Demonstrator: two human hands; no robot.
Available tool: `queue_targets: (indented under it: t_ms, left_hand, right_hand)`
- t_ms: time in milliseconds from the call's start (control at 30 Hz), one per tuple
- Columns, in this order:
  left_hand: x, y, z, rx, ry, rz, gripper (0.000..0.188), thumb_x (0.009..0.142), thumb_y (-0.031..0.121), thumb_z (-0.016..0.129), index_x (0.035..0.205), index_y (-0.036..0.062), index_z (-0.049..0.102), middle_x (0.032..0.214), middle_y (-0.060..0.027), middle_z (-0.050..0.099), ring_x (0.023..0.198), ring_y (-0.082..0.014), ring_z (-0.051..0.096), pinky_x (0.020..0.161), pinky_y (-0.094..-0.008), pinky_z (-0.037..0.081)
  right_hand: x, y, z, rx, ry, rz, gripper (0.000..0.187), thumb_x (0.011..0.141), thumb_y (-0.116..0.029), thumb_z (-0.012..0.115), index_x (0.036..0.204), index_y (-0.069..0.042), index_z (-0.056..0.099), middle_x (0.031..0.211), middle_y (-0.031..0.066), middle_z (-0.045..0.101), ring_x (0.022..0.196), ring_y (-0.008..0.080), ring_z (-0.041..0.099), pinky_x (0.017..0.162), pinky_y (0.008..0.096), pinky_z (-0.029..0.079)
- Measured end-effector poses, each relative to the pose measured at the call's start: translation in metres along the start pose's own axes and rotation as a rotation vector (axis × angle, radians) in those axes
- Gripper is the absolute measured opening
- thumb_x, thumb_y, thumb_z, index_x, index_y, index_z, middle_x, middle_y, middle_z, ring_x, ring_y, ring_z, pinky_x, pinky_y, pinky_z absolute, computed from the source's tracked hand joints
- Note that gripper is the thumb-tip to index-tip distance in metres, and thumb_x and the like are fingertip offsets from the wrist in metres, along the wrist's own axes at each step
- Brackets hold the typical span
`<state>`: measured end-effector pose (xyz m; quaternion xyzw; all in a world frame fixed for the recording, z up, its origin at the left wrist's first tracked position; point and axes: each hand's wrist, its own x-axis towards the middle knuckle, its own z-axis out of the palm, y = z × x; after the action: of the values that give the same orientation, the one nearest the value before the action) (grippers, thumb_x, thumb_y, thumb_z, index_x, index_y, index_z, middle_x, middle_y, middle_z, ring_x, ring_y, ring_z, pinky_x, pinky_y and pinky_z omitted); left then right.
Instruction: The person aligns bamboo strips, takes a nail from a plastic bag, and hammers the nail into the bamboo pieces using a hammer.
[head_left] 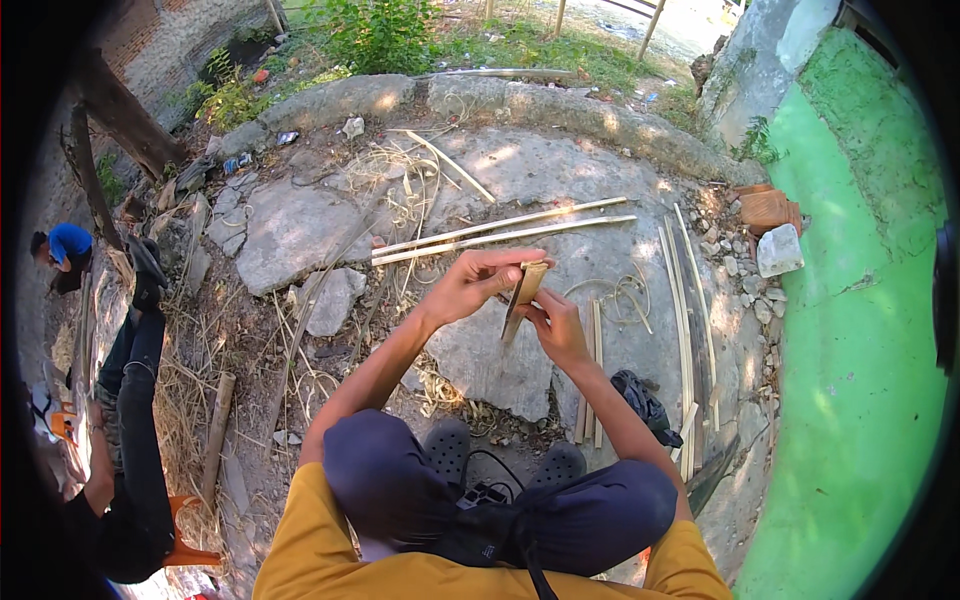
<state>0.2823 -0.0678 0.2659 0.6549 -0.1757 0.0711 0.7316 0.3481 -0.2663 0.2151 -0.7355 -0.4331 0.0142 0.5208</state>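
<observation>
My left hand (470, 286) grips the upper end of a short split bamboo piece (530, 285) from the left, its fingers reaching across the top. Lower down on the other side, my right hand (556, 326) pinches the same piece. A dark, flat edge runs along the bamboo's left face; whether it is a blade or the bamboo's own skin I cannot make out. Beyond my hands, two long pale bamboo strips (500, 238) lie side by side on the broken concrete. My knees are bent below my forearms.
More long strips (686, 330) lie at the right, near a dark plastic bag (645, 405) and a green wall (850, 330). Curled shavings (405, 190) litter the cracked slab. A white block (780, 250) stands by the wall. Two other people (135, 430) (70, 245) are at the left.
</observation>
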Motion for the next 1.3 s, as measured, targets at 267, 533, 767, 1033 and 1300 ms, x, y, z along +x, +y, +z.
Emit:
queue_targets:
  t_ms: [267, 533, 767, 1033, 1300]
  left_hand:
    - [0.004, -0.006, -0.008, -0.059, -0.076, 0.004, 0.035, 0.100, 0.010, 0.061, 0.134, 0.0099, 0.065, 0.130, -0.0140, 0.067, 0.122, -0.0251, 0.064, 0.100, -0.0406, 0.055]
    - [0.001, 0.003, -0.003, -0.035, -0.120, -0.027, 0.036, 0.104, 0.014, 0.057, 0.139, 0.0082, 0.060, 0.135, -0.0153, 0.065, 0.122, -0.0243, 0.064, 0.103, -0.0401, 0.052]
    - [-0.011, -0.010, 0.003, 0.077, -0.019, -0.091, 0.051, 0.103, 0.022, 0.061, 0.149, 0.0065, 0.045, 0.144, -0.0115, 0.057, 0.130, -0.0218, 0.056, 0.108, -0.0414, 0.048]
    - [-0.079, -0.098, 0.025, -0.150, 0.039, -0.610, 0.048, 0.101, 0.021, 0.066, 0.145, 0.0065, 0.053, 0.125, -0.0108, 0.068, 0.113, -0.0201, 0.066, 0.095, -0.0392, 0.057]
    - [-0.119, -0.159, 0.050, -0.051, 0.248, -0.649, 0.041, 0.097, 0.018, 0.071, 0.135, 0.0021, 0.065, 0.115, -0.0087, 0.074, 0.105, -0.0159, 0.068, 0.089, -0.0353, 0.057]
  right_hand:
    - [0.004, 0.005, -0.005, 0.033, -0.122, 0.029, 0.013, 0.092, -0.009, 0.066, 0.101, 0.000, 0.067, 0.089, 0.0166, 0.069, 0.080, 0.0381, 0.067, 0.069, 0.0436, 0.049]
    - [0.001, 0.010, -0.004, 0.028, -0.115, 0.000, 0.013, 0.091, -0.006, 0.065, 0.102, -0.001, 0.068, 0.087, 0.0166, 0.070, 0.079, 0.0373, 0.069, 0.068, 0.0431, 0.051]
    - [0.009, -0.029, -0.012, 0.053, -0.102, 0.153, 0.010, 0.094, -0.006, 0.063, 0.102, -0.001, 0.066, 0.084, 0.0184, 0.071, 0.077, 0.0347, 0.072, 0.066, 0.0413, 0.052]
    - [-0.037, 0.034, 0.014, 0.141, -0.006, 0.298, 0.032, 0.098, -0.006, 0.062, 0.126, -0.002, 0.048, 0.090, 0.0179, 0.075, 0.082, 0.0262, 0.075, 0.070, 0.0353, 0.059]
    - [-0.079, 0.068, 0.061, 0.409, 0.180, 0.673, 0.035, 0.099, -0.008, 0.064, 0.130, 0.002, 0.052, 0.097, 0.0154, 0.072, 0.086, 0.0198, 0.073, 0.067, 0.0347, 0.063]
